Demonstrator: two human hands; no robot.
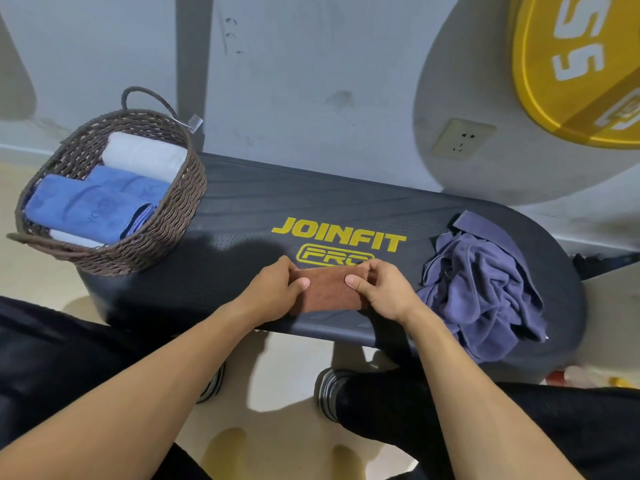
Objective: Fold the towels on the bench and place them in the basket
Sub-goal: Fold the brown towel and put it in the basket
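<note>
One bench carries one woven basket at its left end, one folded brown towel at the middle of its near edge, and one crumpled purple towel at its right end. The basket contains two folded blue towels and two folded white towels. Two hands are in view: left hand, right hand.

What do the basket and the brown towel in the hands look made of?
Round dark-brown woven basket: twisted rope or paper-cord weave by its ribbed strands, matte. Small folded brown towel: soft napped cloth, probably microfibre, with a fuzzy, dull surface, pinched by both hands.
</note>
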